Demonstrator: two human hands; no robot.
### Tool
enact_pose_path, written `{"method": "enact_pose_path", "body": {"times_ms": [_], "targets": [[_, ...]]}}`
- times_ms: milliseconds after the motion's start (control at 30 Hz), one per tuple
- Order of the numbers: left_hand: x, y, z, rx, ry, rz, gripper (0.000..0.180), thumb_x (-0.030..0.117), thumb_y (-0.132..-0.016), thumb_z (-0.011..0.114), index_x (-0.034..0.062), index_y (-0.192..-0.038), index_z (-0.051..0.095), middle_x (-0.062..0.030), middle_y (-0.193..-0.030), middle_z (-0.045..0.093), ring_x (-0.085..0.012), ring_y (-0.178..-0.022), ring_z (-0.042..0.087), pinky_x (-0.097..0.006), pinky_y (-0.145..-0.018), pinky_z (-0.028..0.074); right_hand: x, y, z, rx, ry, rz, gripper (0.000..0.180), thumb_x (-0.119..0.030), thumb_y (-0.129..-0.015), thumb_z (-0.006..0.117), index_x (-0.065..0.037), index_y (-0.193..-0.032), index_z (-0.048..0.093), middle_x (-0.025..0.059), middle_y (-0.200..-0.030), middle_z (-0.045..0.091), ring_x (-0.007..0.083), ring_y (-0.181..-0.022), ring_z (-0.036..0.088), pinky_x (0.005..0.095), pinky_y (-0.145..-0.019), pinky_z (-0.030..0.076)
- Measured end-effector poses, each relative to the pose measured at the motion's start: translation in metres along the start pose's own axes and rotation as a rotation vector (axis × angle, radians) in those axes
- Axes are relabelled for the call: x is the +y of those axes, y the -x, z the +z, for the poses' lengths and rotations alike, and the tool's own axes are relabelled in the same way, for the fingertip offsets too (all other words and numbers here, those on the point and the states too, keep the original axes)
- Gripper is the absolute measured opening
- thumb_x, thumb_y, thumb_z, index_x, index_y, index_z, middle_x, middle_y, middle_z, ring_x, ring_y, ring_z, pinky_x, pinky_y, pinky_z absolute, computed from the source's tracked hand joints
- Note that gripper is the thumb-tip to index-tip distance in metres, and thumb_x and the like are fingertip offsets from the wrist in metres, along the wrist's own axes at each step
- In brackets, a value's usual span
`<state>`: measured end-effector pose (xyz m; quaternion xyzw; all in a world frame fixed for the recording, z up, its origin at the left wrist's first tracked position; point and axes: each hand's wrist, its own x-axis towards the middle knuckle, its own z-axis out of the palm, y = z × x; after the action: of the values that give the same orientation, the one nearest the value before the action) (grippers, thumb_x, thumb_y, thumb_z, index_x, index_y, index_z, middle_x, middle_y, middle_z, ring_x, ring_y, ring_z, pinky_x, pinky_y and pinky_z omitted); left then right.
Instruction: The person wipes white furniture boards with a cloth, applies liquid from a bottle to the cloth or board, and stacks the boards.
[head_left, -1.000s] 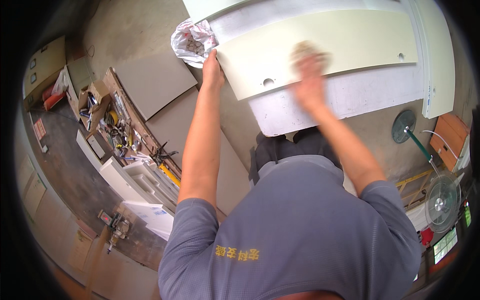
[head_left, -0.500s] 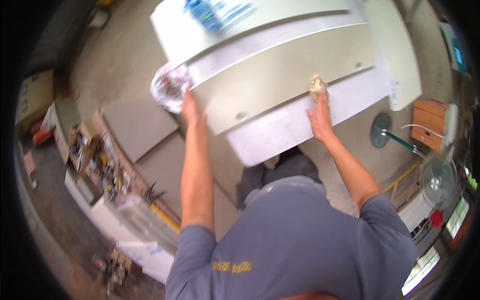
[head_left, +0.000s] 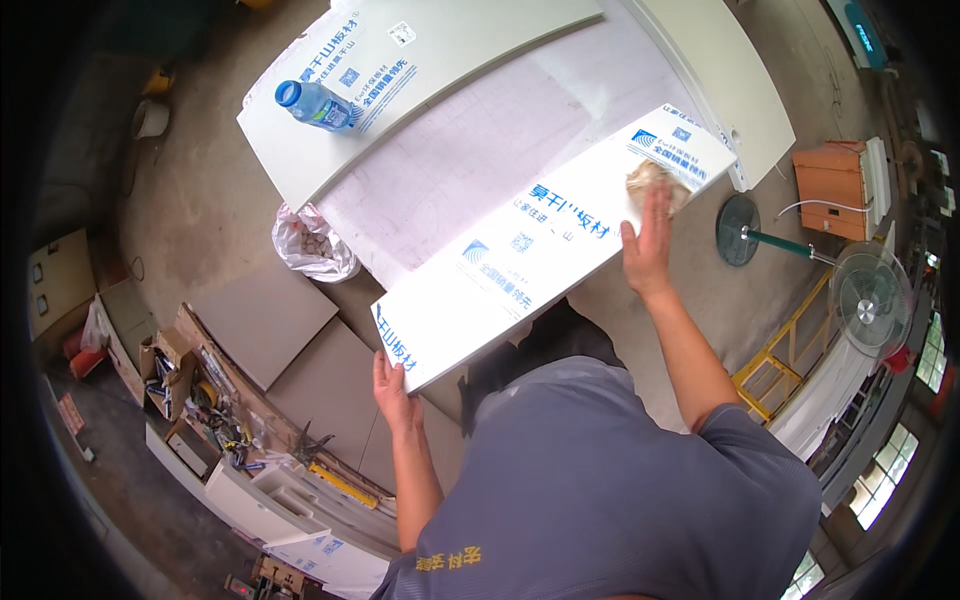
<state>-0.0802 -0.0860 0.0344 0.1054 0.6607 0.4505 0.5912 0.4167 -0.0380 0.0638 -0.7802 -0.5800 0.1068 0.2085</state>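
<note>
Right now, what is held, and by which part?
The left hand grips the white panel at its near left corner; the right hand lies over a crumpled cloth at the panel's right end, grip unclear.

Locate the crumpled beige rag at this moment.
In the head view, the rag is right of centre, in the upper half, touching the right hand at the blue-printed white panel's right end.

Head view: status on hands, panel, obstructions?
Left hand: grip on left end of long white blue-printed panel. Right hand on crumpled beige cloth at panel's right end. Blue plastic bottle on white board, apart from panel.
</note>
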Motion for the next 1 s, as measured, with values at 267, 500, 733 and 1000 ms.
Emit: {"method": "enact_pose_path", "body": {"times_ms": [267,500,733,1000], "targets": [[-0.068,-0.079,-0.011,0.029,-0.625,0.359,0.054,0.009,-0.102,0.057,-0.0074,-0.151,0.043,-0.0195,-0.148,0.052,-0.0294,-0.133,0.052,-0.041,-0.113,0.040,0.017,-0.008,0.088,-0.241,0.321,0.095,0.077,-0.045,-0.102,0.054,-0.006,-0.163,0.028,0.0211,-0.172,0.014,0.0442,-0.159,0.008,0.0565,-0.127,0.004],[-0.022,-0.104,0.163,-0.089,-1.359,0.803,0.072,0.030,-0.102,0.055,-0.0028,-0.160,0.028,-0.0222,-0.169,0.023,-0.0416,-0.158,0.013,-0.054,-0.128,0.007,-0.093,-0.063,0.158,-0.284,0.038,-0.325,0.073,-0.049,-0.090,0.069,-0.006,-0.147,0.052,0.0176,-0.165,0.035,0.0343,-0.156,0.024,0.0521,-0.129,0.013],[-0.049,-0.110,0.187,0.058,-1.666,0.768,0.082,0.037,-0.097,0.059,-0.0015,-0.161,0.026,-0.0174,-0.169,0.025,-0.0371,-0.160,0.012,-0.054,-0.129,0.003,0.080,-0.146,0.126,0.056,0.341,0.084,0.083,-0.047,-0.095,0.064,0.003,-0.155,0.036,0.0266,-0.163,0.034,0.0397,-0.155,0.025,0.0516,-0.129,0.014],[-0.053,-0.113,0.186,0.108,-1.714,0.698,0.085,0.033,-0.093,0.060,-0.0008,-0.162,0.024,-0.0166,-0.170,0.025,-0.0346,-0.160,0.012,-0.052,-0.129,0.001,0.008,-0.126,0.125,-0.251,0.114,-0.195,0.082,-0.056,-0.092,0.065,-0.001,-0.149,0.046,0.0217,-0.163,0.036,0.0380,-0.153,0.030,0.0504,-0.129,0.016]]}}
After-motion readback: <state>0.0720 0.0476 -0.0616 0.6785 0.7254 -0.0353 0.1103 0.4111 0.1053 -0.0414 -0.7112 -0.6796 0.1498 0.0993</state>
